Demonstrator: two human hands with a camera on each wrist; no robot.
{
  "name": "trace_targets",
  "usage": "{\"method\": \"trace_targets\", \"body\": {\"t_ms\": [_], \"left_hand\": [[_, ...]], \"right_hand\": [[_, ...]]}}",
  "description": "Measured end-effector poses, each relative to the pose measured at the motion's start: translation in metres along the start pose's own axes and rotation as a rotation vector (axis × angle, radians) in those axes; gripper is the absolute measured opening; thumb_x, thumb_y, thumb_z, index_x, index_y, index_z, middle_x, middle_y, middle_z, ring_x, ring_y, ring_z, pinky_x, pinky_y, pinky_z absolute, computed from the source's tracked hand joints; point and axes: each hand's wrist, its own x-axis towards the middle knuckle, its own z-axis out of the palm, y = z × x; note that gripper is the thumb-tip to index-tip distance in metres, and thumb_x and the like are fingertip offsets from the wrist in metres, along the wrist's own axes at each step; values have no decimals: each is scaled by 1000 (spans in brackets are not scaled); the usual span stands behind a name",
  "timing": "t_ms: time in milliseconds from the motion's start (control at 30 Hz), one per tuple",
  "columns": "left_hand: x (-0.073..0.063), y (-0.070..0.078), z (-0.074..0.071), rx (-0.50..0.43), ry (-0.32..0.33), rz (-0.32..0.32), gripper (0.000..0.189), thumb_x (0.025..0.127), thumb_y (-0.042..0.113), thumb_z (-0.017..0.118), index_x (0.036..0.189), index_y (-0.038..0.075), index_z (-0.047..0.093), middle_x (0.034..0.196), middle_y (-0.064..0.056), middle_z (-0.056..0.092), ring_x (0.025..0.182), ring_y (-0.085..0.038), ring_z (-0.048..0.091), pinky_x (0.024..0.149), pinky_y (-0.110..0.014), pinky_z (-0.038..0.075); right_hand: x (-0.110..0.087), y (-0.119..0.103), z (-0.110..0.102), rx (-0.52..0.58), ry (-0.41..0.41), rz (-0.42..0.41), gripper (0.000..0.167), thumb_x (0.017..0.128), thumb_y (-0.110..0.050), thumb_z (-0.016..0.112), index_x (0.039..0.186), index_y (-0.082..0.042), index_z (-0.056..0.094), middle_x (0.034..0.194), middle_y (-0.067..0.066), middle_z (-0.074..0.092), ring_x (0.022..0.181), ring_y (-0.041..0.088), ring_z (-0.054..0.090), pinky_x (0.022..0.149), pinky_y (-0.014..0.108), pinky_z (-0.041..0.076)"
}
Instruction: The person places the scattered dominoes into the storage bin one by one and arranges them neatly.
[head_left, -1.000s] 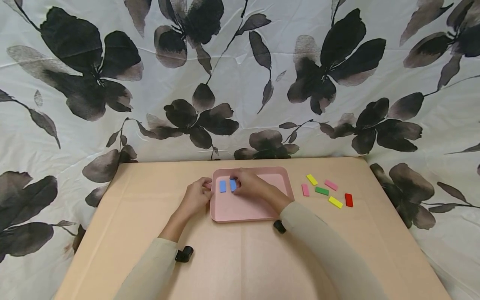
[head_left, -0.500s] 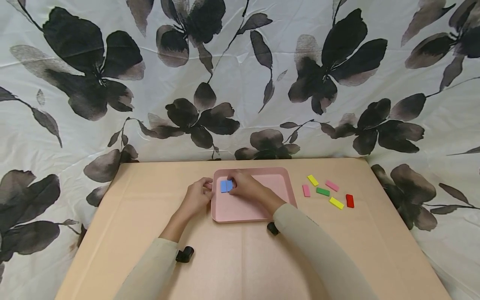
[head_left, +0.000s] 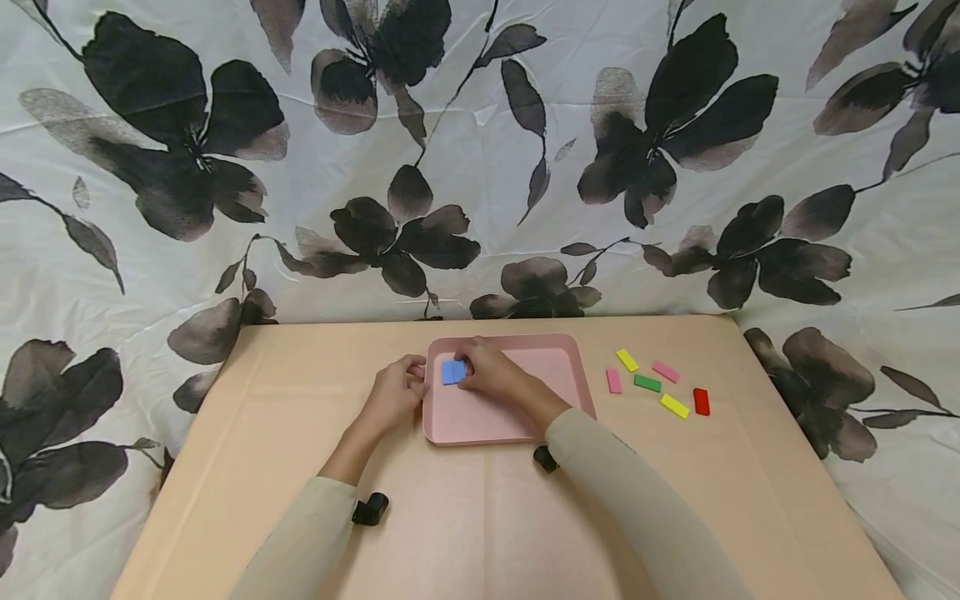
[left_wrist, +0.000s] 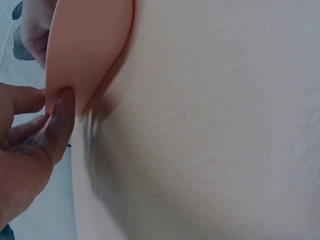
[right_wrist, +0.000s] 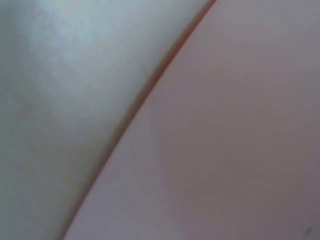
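left fingers (left_wrist: 61, 120) pinching tray (head_left: 502, 421), right fingers (head_left: 476, 352) apparently pinching blue block (head_left: 460, 372), six blocks (head_left: 647, 383) outside

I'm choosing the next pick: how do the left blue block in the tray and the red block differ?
Colour: the left blue block is blue, the red block red.
Place: the blue one lies inside the pink tray; the red one lies outside, on the table.
Neighbours: the blue one sits beside a second blue block; the red one lies apart from other pieces.
Shared: both look small and rectangular.
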Motion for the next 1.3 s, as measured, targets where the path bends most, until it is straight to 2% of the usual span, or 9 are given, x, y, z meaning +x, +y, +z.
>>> {"method": "trace_targets", "body": {"t_ms": [267, 600, 867, 1100, 1300], "left_hand": [[3, 1, 1, 0, 12, 4, 42, 91, -1, 68, 132, -4, 61, 110, -17, 67, 91, -24, 67, 77, -31, 58], [7, 0, 4, -8, 24, 1, 43, 90, -2, 68, 133, -3, 61, 111, -17, 67, 90, -22, 67, 75, -29, 57], [11, -1, 6, -13, 30, 0, 44, 90, -2, 69, 133, -3, 61, 111, -17, 67, 89, -22, 66, 75, -29, 57], [11, -1, 6, -19, 38, -1, 43, 90, -2, 69, 133, -3, 61, 110, -17, 67, 89, -22, 66, 75, -28, 56], [11, 1, 6, -11, 39, -3, 43, 89, -2, 69, 132, -4, 61, 110, -16, 67, 89, -21, 64, 75, -26, 54]], "right_hand": [[2, 4, 0, 22, -10, 25, 46, 86, -17, 85, 126, -2, 65, 108, 7, 57, 96, 17, 52, 79, 24, 47], [6, 9, 0, 25, 16, -3, 42, 86, -14, 85, 121, -2, 66, 106, 7, 57, 100, 19, 52, 83, 26, 46], [9, 12, -1, 30, 15, -6, 42, 86, -14, 85, 121, -2, 66, 102, 7, 56, 94, 18, 52, 79, 26, 46], [8, 11, -4, 12, 14, -8, 45, 87, -17, 85, 124, -2, 65, 113, 8, 58, 104, 20, 52, 88, 28, 46], [1, 6, -19, 45, 10, 14, 49, 86, -18, 85, 129, -5, 64, 107, 7, 56, 92, 17, 55, 80, 27, 48]]}}
